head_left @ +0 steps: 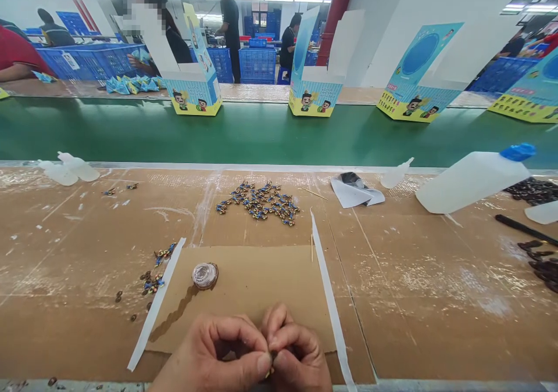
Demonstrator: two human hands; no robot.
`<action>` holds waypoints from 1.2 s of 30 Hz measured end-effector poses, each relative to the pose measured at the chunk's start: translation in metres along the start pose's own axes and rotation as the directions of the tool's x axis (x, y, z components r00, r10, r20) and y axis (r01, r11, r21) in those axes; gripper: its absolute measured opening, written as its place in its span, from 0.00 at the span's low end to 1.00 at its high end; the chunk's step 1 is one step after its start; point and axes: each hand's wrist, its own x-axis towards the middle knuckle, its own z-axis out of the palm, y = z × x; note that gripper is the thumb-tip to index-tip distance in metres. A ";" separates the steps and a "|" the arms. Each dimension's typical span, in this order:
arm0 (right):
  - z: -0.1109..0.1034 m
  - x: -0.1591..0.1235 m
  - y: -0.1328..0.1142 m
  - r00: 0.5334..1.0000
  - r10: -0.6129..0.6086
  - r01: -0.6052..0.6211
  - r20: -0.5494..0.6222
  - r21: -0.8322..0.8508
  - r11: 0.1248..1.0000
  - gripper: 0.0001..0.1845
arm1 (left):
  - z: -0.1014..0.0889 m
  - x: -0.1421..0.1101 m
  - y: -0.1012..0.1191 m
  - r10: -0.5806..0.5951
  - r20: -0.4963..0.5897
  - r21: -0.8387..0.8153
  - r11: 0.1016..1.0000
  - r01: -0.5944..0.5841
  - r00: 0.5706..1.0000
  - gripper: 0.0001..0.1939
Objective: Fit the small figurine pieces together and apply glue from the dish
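Tiny part (pixel 271 371) hidden between fingertips (pixel 264 362)

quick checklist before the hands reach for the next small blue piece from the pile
1. Both hands busy: left hand and right hand pinch one tiny part together; not ok to reach.
2. Part finished: hidden by fingertips; cannot tell.
3. Pile of small blue pieces stocked and within view; ok.
4. Path over the cardboard mat free of obstacles; ok.
5. Round glue dish upright on the mat, dark spill trailing from it; not ok.
6. Toothpick beside the mat; ok.
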 end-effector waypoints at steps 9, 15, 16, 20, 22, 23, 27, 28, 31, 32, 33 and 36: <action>-0.002 -0.002 0.000 0.999 -0.041 0.040 -0.005 -0.042 0.998 0.09 | -0.003 0.001 -0.006 0.028 -0.022 0.109 0.994 -0.025 0.999 0.19; -0.003 -0.004 0.004 0.998 -0.060 0.058 -0.018 -0.086 0.995 0.11 | 0.002 0.000 0.001 -0.050 -0.046 -0.116 0.992 0.044 0.998 0.16; -0.003 -0.004 0.004 0.998 -0.051 0.048 -0.026 -0.087 0.995 0.12 | 0.003 -0.001 0.002 -0.063 -0.044 -0.143 0.988 0.056 0.997 0.16; -0.003 -0.005 0.005 0.998 -0.020 0.015 -0.060 -0.074 0.997 0.13 | 0.003 0.000 0.003 -0.124 -0.012 -0.217 0.969 0.118 0.992 0.15; -0.002 -0.004 0.003 0.998 -0.017 0.013 -0.065 -0.061 0.998 0.13 | 0.004 0.000 0.002 -0.143 0.001 -0.252 0.958 0.138 0.990 0.14; -0.001 -0.004 0.003 0.998 -0.015 0.012 -0.066 -0.054 0.998 0.12 | 0.004 0.000 0.001 -0.146 0.004 -0.266 0.954 0.142 0.989 0.14; 0.001 -0.002 -0.001 0.998 -0.003 0.000 -0.065 -0.039 0.999 0.12 | 0.007 0.000 0.001 -0.129 -0.003 -0.290 0.949 0.122 0.992 0.14; 0.002 -0.001 -0.002 0.998 -0.001 -0.001 -0.065 -0.040 0.999 0.11 | 0.008 -0.001 0.002 -0.110 -0.015 -0.272 0.957 0.101 0.994 0.14; 0.003 0.000 -0.003 0.998 -0.001 -0.002 -0.059 -0.042 0.999 0.11 | 0.008 -0.001 0.003 -0.026 -0.059 -0.151 0.988 0.016 0.998 0.14; 0.003 0.000 -0.003 0.998 0.000 -0.003 -0.057 -0.043 0.999 0.11 | 0.008 -0.001 0.003 -0.007 -0.066 -0.116 0.993 -0.001 0.998 0.14; 0.003 0.000 -0.003 0.999 0.001 -0.003 -0.055 -0.043 0.999 0.11 | 0.008 -0.001 0.003 0.005 -0.069 -0.090 0.996 -0.011 0.998 0.14; 0.002 -0.001 -0.003 0.999 -0.001 -0.001 -0.048 -0.050 0.999 0.12 | 0.006 -0.001 0.001 0.014 -0.060 -0.048 0.999 -0.017 0.998 0.15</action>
